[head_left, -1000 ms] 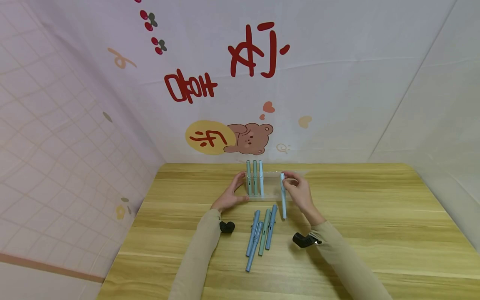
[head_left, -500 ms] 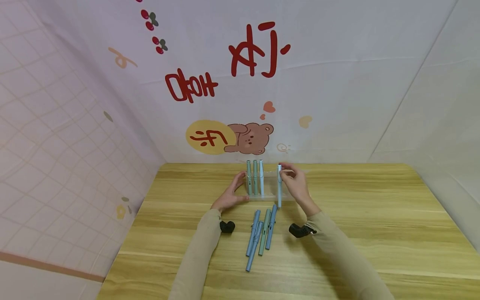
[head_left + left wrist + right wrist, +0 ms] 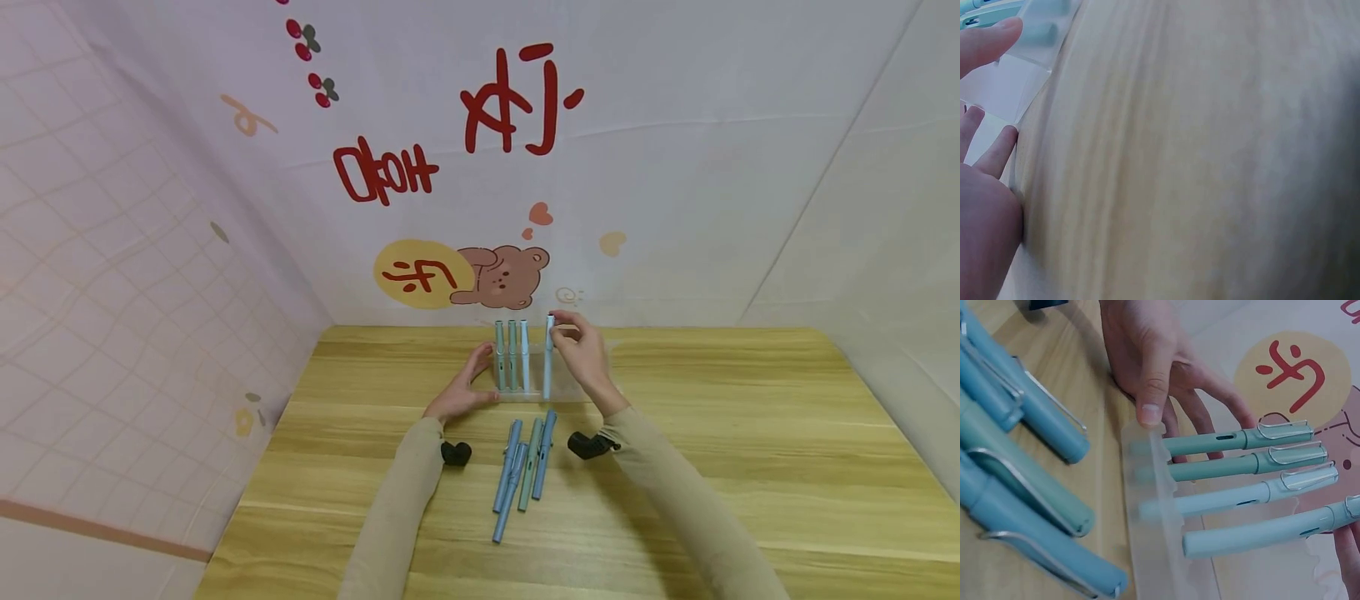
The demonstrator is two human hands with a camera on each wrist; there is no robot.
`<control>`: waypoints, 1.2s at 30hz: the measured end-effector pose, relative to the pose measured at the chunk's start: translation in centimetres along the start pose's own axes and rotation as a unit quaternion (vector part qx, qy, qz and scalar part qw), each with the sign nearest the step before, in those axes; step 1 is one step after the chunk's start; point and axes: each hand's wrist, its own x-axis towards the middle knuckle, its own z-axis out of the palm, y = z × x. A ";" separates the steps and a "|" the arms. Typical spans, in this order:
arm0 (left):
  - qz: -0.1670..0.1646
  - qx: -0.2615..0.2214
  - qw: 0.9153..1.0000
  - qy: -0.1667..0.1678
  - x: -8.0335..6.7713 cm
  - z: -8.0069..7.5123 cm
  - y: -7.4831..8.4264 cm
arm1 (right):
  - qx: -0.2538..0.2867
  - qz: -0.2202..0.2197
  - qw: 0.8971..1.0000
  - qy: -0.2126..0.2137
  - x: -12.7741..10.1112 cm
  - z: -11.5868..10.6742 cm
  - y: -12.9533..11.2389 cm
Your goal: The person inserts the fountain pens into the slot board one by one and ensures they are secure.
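Note:
A clear pen stand (image 3: 536, 379) stands near the table's back edge. Two green pens (image 3: 501, 360) and a pale blue pen (image 3: 526, 367) stand side by side in its left part. My left hand (image 3: 459, 397) holds the stand's left end, thumb at the front and fingers behind, as the right wrist view shows. My right hand (image 3: 588, 357) pinches another pale blue pen (image 3: 1260, 533) near its cap end. This pen is nearly upright over the stand; its lower tip lies in front of the notched edge, apart from the neighbouring pen. Whether it touches the stand I cannot tell.
In front of the stand, several blue pens (image 3: 545, 458) and one green pen (image 3: 529, 467) lie loosely together on the wooden table (image 3: 360, 375), some touching. A printed wall cloth (image 3: 675, 183) rises behind the table. Black wrist devices (image 3: 588, 445) sit at both sleeves.
My right hand has carried the pale blue pen left and up, from the stand's right side toward the standing pens. The left hand and the pens on the table stay put.

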 end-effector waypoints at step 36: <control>-0.004 0.000 1.000 -0.001 0.1 0.0 -0.1 | -0.025 -0.050 0.998 -0.015 1.0 1.2 3.2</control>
